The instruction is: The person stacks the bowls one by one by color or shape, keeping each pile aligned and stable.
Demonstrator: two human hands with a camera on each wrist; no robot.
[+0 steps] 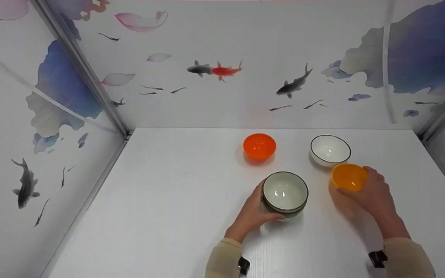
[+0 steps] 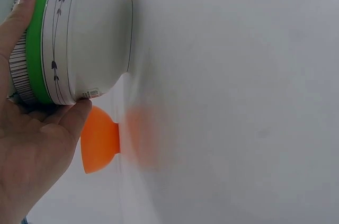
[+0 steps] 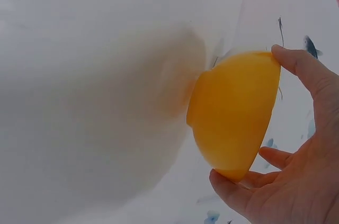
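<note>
My left hand grips a stack of nested bowls from its left side, thumb toward the near side. Seen from the left wrist, the stack has a white bowl with a leaf-pattern band lowest, then a green band and a striped bowl. On the right, my right hand holds a yellow bowl by its rim, fingers and thumb spread around it. In the right wrist view the yellow bowl is upright; whether its foot touches the table I cannot tell.
An orange bowl stands behind the stack on the white table. A white bowl with a dark rim stands just behind the yellow one. Walls printed with fish and lotus enclose the table's back and sides.
</note>
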